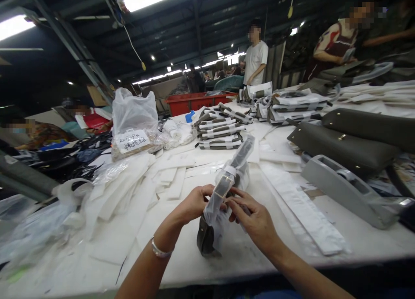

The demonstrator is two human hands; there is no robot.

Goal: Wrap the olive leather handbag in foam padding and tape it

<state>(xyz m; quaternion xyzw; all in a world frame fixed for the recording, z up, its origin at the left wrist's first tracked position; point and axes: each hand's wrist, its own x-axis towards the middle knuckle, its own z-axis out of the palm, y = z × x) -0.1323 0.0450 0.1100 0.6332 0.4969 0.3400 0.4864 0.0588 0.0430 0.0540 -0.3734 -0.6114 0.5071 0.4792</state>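
Close to the table's front edge is a dark olive strap [223, 184] with a metal buckle, sleeved in thin translucent wrapping. A white band circles it above the buckle. My left hand [196, 201], with a bracelet at the wrist, is closed on the strap's left edge. From the right, my right hand [251, 210] pinches the strap just below the buckle, its fingertips partly hidden. Beneath the strap a curled dark olive leather piece [205, 236] touches the table. More clear wrapping bunches behind my fingers.
White foam sheets [123, 186] cover the left side. A grey tape dispenser [346, 186] and dark leather bags [343, 143] lie right. Behind stand stacked wrapped straps [222, 128], a labelled plastic bag [132, 122] and a red bin [197, 102]. Several people work around.
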